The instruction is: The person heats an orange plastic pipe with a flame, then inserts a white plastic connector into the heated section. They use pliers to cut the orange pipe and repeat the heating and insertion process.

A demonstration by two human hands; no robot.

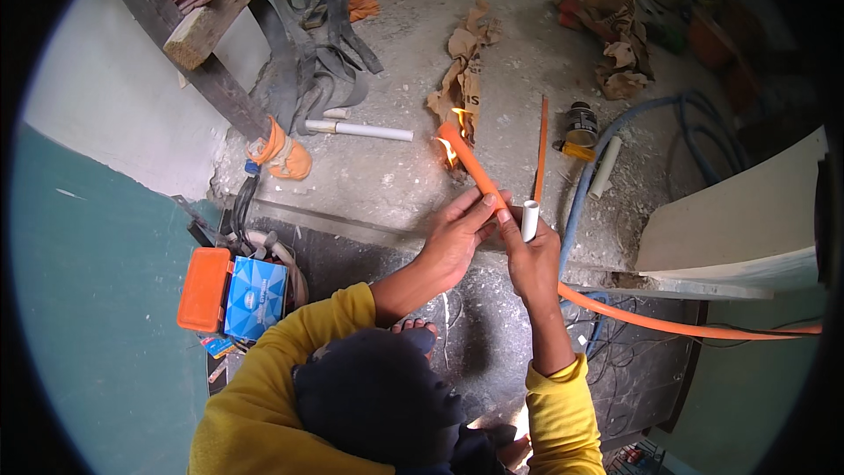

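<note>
An orange pipe (475, 167) slants up from my hands, its far end in the flames (448, 151) of a burning strip of brown paper (466, 62) on the floor. My left hand (453, 242) is closed around the pipe's lower part. Beside it, my right hand (532, 264) grips the same pipe with the thumb along it. A short white pipe (529, 221) sticks up from the right hand's fingers; its lower part is hidden. Past the right wrist an orange length (686, 327) runs off to the right; whether it joins the held pipe is hidden.
A white pipe (374, 131) and grey straps (325, 44) lie left, by a wooden frame (220, 18). Right are a small can (581, 125), an orange strip (542, 149) and a blue hose (582, 202). A blue box (255, 297) stands near left. A step edge (352, 229) crosses the floor.
</note>
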